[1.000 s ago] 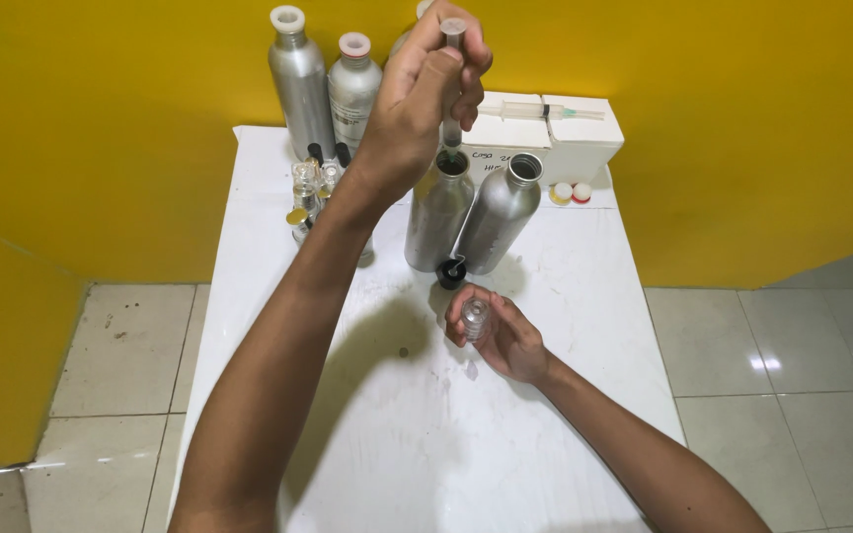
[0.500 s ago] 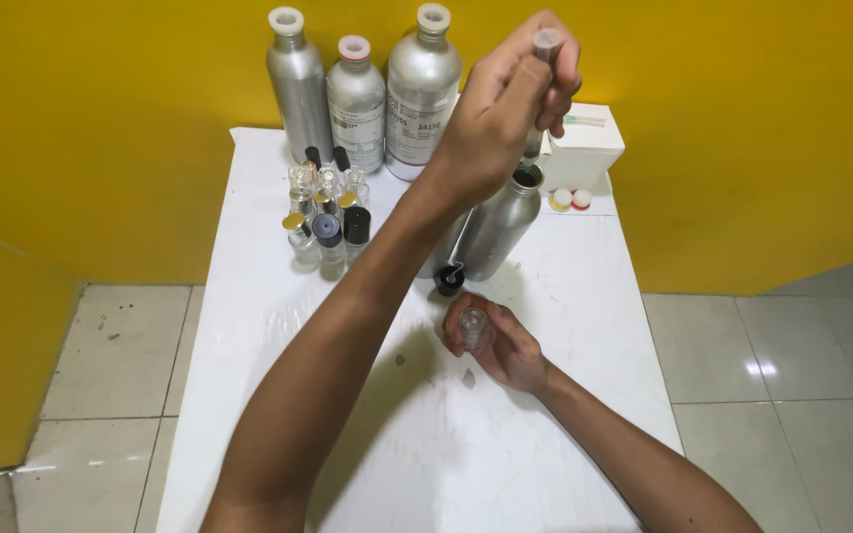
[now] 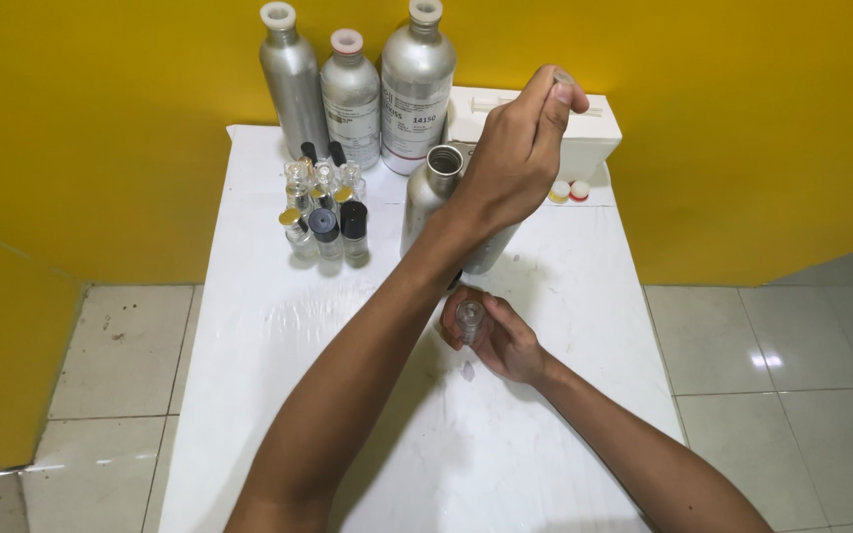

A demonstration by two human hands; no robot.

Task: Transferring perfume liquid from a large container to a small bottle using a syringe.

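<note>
Right hand (image 3: 504, 341): wrapped around a small clear vial (image 3: 469, 318), steadying it upright on the white tabletop (image 3: 269, 326); left hand (image 3: 517, 158): raised beyond it, fingertips pinched on a small grey object; open silver bottle (image 3: 433, 192) just beneath; three capped bottles (image 3: 349, 94) further back.

Three tall bottles (image 3: 352, 89) are stood along the table's (image 3: 249, 326) back edge, small vials (image 3: 326, 207) before them, a box (image 3: 584, 138) at the back right corner
</note>
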